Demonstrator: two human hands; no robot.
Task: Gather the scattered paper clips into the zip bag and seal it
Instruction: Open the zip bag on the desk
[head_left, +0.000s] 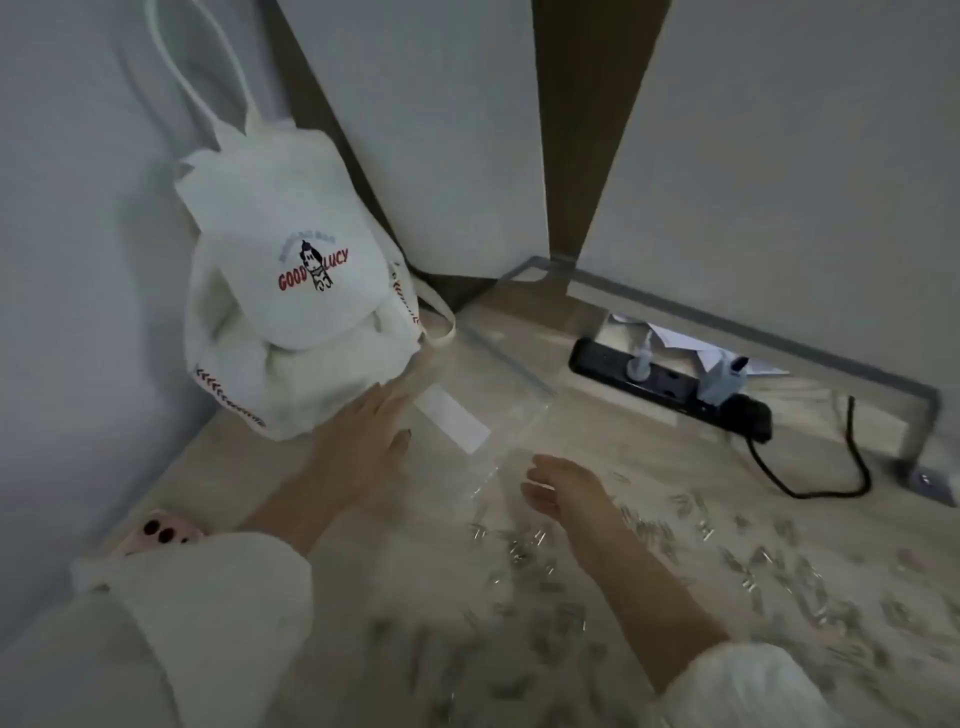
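Note:
A clear zip bag (493, 415) with a white label strip lies flat on the pale wooden desk (218, 467). My left hand (363, 441) rests with fingers spread on the bag's left part. My right hand (563, 491) hovers just below the bag's near edge, fingers loosely curled; I cannot tell whether it holds anything. Silver paper clips (779, 571) lie scattered over the desk to the right of and below my right hand, many blurred.
A white backpack (291, 322) leans in the left corner, touching the bag's far side. A black power strip (670, 389) with plugs and a cable sits at the back right. A pink phone (161, 535) lies by my left sleeve.

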